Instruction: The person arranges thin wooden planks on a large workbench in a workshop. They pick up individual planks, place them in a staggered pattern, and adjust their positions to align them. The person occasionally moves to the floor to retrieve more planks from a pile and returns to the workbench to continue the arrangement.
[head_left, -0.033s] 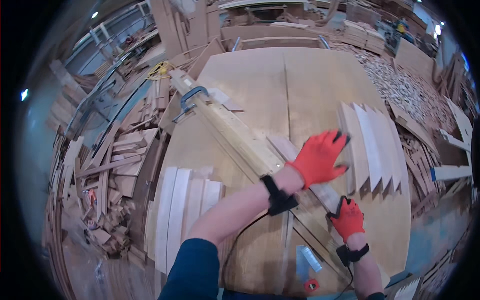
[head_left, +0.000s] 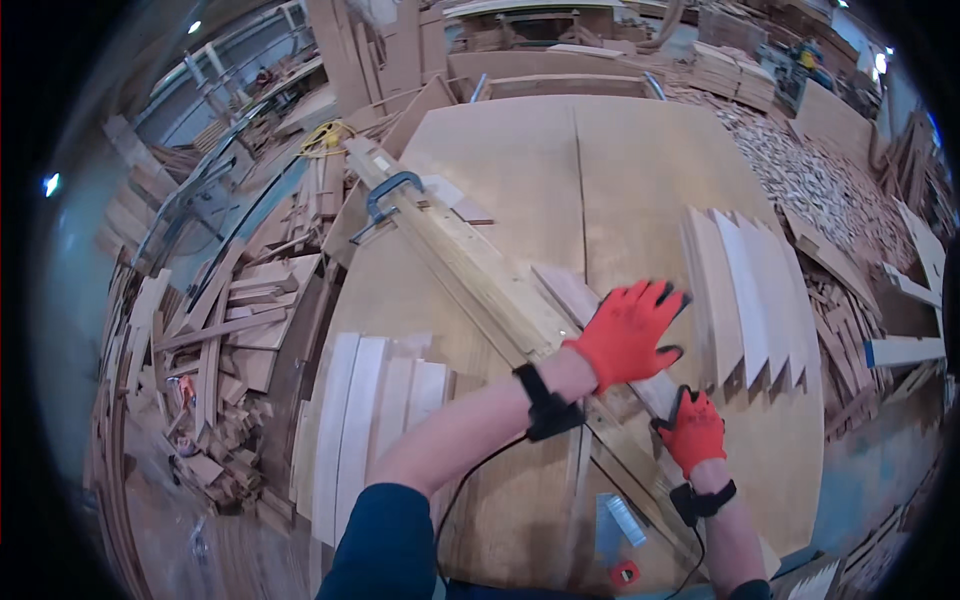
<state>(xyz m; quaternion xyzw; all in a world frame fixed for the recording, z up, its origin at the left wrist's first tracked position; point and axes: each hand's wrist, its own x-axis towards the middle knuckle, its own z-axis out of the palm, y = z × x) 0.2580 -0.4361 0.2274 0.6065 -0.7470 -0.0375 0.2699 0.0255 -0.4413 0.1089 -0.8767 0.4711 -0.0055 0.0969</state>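
My left hand (head_left: 630, 335), in a red glove with black fingertips, reaches across a pale wooden board (head_left: 568, 290). Its fingers are spread and hold nothing. My right hand (head_left: 693, 432), gloved alike, is closed on the near right end of that board. The board lies slantwise along a long wooden straightedge (head_left: 480, 268), partly hidden under my left hand and wrist. A blue-grey C-clamp (head_left: 385, 190) grips the straightedge's far end. Right of my left hand stands a row of boards with pointed, angle-cut ends (head_left: 745, 300).
The work surface is a large plywood panel (head_left: 500, 150). Several pale boards (head_left: 375, 400) lie at left. Near the front are a clear plastic piece (head_left: 622, 520) and a red tape measure (head_left: 624, 573). Wood offcuts (head_left: 225, 440) are heaped on the left, wood scraps (head_left: 830, 180) on the right.
My left hand has come slightly nearer and lower, fingers still spread. My right hand stays at the board's end. The whole view has shifted a little.
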